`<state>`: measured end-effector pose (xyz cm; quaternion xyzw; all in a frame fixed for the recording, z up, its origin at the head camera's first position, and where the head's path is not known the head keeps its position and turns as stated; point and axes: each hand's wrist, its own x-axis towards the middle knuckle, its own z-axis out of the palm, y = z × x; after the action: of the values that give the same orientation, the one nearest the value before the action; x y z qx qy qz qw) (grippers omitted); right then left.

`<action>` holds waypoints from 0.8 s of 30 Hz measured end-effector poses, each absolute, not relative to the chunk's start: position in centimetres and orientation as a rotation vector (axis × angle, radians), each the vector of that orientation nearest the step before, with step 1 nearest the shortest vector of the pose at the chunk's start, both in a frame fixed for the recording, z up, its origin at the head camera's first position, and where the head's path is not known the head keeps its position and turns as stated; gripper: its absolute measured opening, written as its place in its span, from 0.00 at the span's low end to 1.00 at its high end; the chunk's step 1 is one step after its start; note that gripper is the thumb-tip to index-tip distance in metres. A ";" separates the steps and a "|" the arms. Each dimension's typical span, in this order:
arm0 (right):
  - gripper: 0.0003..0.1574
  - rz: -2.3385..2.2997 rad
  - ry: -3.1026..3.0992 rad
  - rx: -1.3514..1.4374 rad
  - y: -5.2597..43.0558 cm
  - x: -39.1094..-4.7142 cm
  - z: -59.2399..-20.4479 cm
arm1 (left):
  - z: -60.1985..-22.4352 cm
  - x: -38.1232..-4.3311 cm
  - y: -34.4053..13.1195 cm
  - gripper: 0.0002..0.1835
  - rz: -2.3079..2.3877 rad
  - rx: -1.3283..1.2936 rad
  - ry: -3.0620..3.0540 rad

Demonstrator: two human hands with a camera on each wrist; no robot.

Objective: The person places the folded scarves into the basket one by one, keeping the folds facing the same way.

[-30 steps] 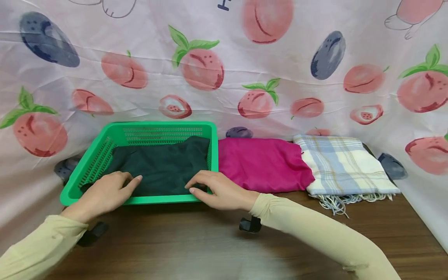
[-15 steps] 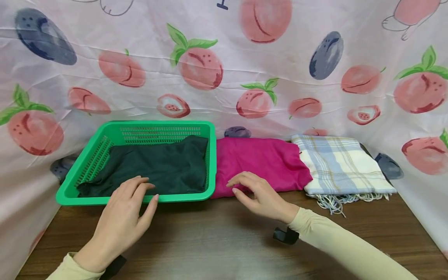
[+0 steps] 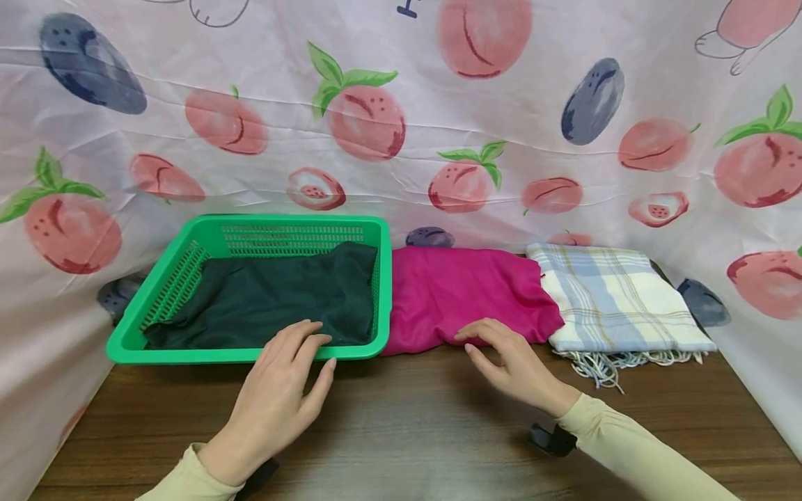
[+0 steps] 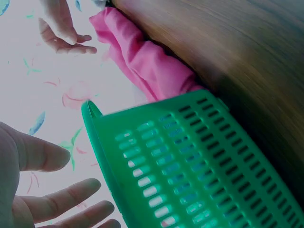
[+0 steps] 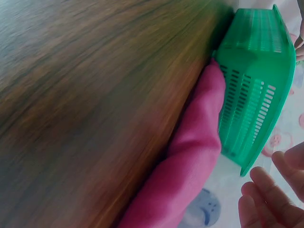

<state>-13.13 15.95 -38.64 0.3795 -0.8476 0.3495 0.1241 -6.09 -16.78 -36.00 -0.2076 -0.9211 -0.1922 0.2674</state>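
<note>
In the head view, a dark green folded cloth [image 3: 282, 296] lies inside the green plastic basket [image 3: 207, 357]. My left hand [image 3: 276, 396] is over the basket's front rim, fingers loosely bent and holding nothing; the left wrist view has its fingers apart from the basket's rim [image 4: 102, 147]. A magenta folded cloth [image 3: 464, 292] lies right against the basket's right side. Over that cloth's front edge hovers my right hand [image 3: 516, 365], its fingers relaxed and nothing between them. In the right wrist view the fingertips show above the magenta cloth [image 5: 194, 152].
To the right of the magenta cloth is a folded plaid cloth [image 3: 620, 299] with white fringe. The brown wooden table [image 3: 401, 431] extends in front. A fruit-printed curtain [image 3: 401, 181] hangs behind and down both sides.
Both hands have left the basket's inside and moved to the right. The left now lies over the front rim, the right before the magenta cloth. The dark cloth stays in the basket.
</note>
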 end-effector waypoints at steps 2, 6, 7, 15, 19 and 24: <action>0.14 1.010 -2.453 1.088 16.4 -13.2 -38.8 | -36.1 -6.4 -16.3 0.13 -0.520 -0.571 -2.482; 0.15 0.981 -2.434 1.064 17.1 -13.3 -39.1 | -36.3 -6.8 -15.3 0.13 -0.522 -0.592 -2.472; 0.16 0.972 -2.437 1.057 17.3 -13.3 -39.1 | -36.3 -6.9 -15.1 0.13 -0.523 -0.598 -2.469; 0.16 0.858 -2.512 0.958 18.7 -13.6 -39.4 | -36.6 -7.6 -13.1 0.14 -0.538 -0.646 -2.482; 0.18 0.793 -2.557 0.887 19.4 -13.5 -39.5 | -36.7 -7.8 -11.9 0.14 -0.545 -0.678 -2.482; 0.20 0.767 -2.577 0.800 20.0 -13.8 -39.6 | -36.8 -8.3 -10.3 0.16 -0.538 -0.722 -2.465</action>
<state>-13.77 20.00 -39.60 0.2810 -0.9056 0.2697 0.1676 -8.27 -10.26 -36.77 -0.2660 -0.9081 -0.1983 0.2555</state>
